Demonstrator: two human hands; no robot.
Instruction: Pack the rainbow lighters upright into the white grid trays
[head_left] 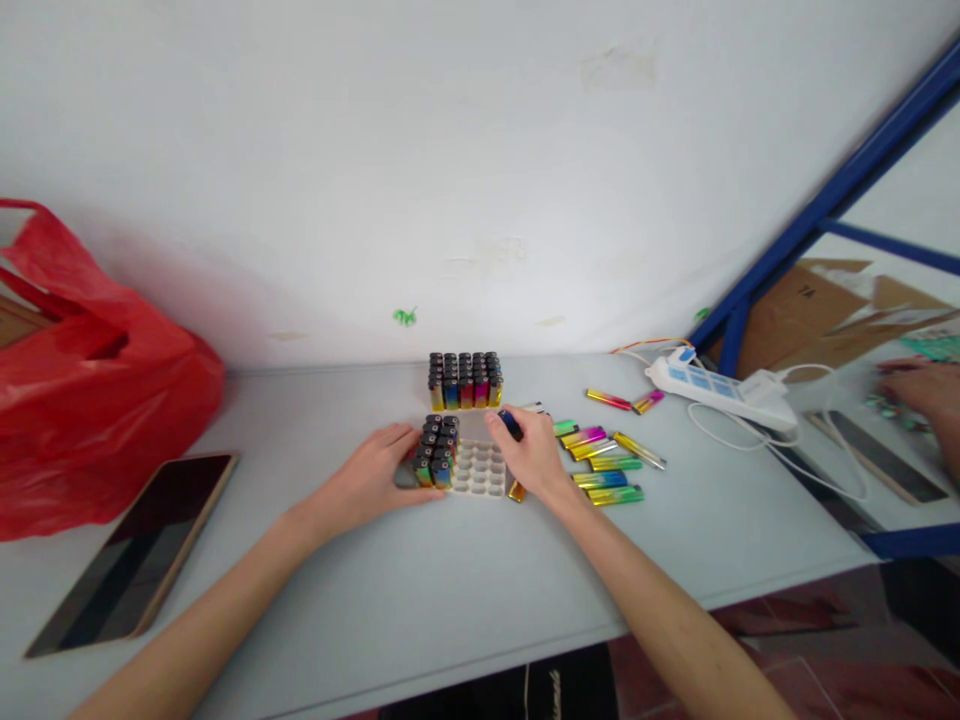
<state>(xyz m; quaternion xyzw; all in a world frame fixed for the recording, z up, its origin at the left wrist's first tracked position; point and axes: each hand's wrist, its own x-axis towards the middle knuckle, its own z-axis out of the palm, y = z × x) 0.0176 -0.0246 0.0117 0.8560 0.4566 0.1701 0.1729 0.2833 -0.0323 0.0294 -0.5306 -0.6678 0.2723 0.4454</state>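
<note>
A white tray (480, 470) with round holes lies on the grey table; its left columns hold several upright rainbow lighters (436, 452). My left hand (371, 470) rests flat against the tray's left side, fingers touching it. My right hand (531, 450) sits at the tray's right edge, fingers closed around a lighter (511, 424) with a dark blue end, and a gold one shows beneath the palm. Behind the tray stands a full block of lighters (465, 380). Several loose lighters (604, 465) lie on the table just right of my right hand.
A red plastic bag (82, 400) fills the left. A tablet (142, 550) lies at front left. A white power strip (712, 388) with cables sits at right, by two more lighters (622, 401). Another person's hand (926, 390) works at far right beside a blue frame.
</note>
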